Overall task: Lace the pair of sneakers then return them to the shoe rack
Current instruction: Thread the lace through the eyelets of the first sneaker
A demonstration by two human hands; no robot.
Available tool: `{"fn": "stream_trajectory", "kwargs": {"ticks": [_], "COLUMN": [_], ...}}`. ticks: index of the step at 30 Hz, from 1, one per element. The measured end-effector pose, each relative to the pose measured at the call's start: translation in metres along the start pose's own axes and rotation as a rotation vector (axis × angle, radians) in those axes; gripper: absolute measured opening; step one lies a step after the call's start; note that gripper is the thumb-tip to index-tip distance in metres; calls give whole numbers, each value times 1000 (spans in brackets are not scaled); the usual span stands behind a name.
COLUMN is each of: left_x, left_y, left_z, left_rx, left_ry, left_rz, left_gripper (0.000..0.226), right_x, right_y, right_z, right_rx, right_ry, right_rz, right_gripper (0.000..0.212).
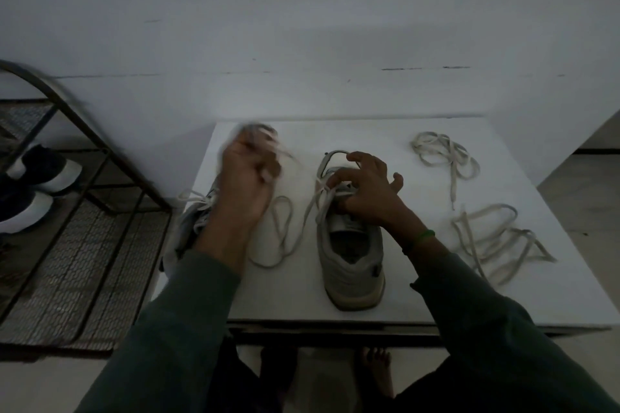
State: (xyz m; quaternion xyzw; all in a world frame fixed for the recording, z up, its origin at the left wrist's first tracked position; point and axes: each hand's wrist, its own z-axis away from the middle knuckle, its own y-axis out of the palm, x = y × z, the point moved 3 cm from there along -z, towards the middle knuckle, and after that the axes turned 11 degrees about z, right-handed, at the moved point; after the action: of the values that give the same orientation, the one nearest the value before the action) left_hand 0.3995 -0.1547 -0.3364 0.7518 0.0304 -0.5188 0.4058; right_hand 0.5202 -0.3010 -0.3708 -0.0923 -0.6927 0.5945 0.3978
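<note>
the left hand (248,178), blurred in the upper middle-left of the frame, is fisted and seems to clamp the free end of a pale flat lace (285,245). the lace sags in loops on the table between the hands and runs across to the eyelets under the right hand (365,193). that hand's fingers curl over the throat of a grey low-top sneaker (352,265) in the middle of the frame, steadying it. whether they also pinch the lace i cannot tell.

this sneaker's long axis runs bottom to top of the frame, heel toward the lower edge and toe toward the wall, so the lace leaves it sideways toward the left hand. the next eyelets probably sit just below the right hand's fingertips, nearer to it than to the left.

a second grey sneaker (194,225) lies under the left forearm at the edge of the white table (369,137). two loose pale laces (443,157) lie tangled on the right. the black metal mesh shoe rack (84,245) fills the left of the frame.
</note>
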Motion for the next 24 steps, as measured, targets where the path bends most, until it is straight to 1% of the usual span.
{"fn": "stream_trajectory", "kwargs": {"ticks": [1, 2, 3, 4, 5, 6, 7, 8, 9, 10, 11, 12, 13, 15, 17, 18, 19, 22, 23, 24], "left_x": [-21, -39, -51, -53, -45, -34, -20, -4, 10, 23, 35, 44, 50, 55, 56, 55, 54, 50, 50, 50], "left_y": [-4, -10, -17, -23, -28, -30, -28, -26, -22, -16, -9, -3, 2, 8, 12, 13, 11, -1, -3, -4], "left_z": [-1, -3, -3, -2, 0, 2, 4, 4, 4, 5, 6, 8, 9, 8, 9, 10, 11, 15, 18, 21], "left_rx": [12, 17, -4, -57, -158, -260, -334, -357, -293, -166, -16, 101, 161, 193, 227, 243, 231, 155, 133, 95], "left_ry": [68, 132, 165, 157, 114, 55, -10, -60, -90, -99, -111, -124, -131, -109, -88, -106, -154, -393, -480, -560], "left_rz": [284, 443, 497, 489, 404, 240, -7, -306, -580, -779, -919, -1019, -1079, -1186, -1279, -1237, -1108, -585, -485, -455], "left_gripper": [21, 17, 10, 9, 17, 25, 29, 26, 19, 15, 17, 22, 25, 23, 35, 38, 38, 29, 30, 35], "right_x": [-1, -1, -1, 0, 1, 2, 3, 2, 2, 2, 1, 1, 1, 2, 2, 1, 1, 3, 5, 6], "right_y": [0, 0, 0, 0, 1, 1, 1, 0, 0, -1, -1, -2, -2, -2, -2, -2, -3, -2, -2, -1], "right_z": [0, 0, -1, -1, -1, -1, -1, -1, -1, -1, 0, 0, 1, 1, 0, 0, 0, 1, 2, 2], "right_rx": [6, 15, 24, 31, 37, 41, 44, 47, 52, 56, 58, 60, 59, 56, 55, 52, 48, 29, 31, 34], "right_ry": [8, 14, 17, 18, 20, 18, 18, 18, 19, 19, 19, 17, 17, 17, 19, 21, 22, 15, 13, 9], "right_rz": [-15, -27, -35, -40, -43, -46, -50, -54, -56, -58, -59, -62, -65, -64, -65, -62, -56, -45, -32, -22], "right_gripper": [31, 32, 33, 34, 34, 34, 33, 33, 33, 33, 32, 32, 32, 32, 32, 32, 32, 30, 28, 28]}}
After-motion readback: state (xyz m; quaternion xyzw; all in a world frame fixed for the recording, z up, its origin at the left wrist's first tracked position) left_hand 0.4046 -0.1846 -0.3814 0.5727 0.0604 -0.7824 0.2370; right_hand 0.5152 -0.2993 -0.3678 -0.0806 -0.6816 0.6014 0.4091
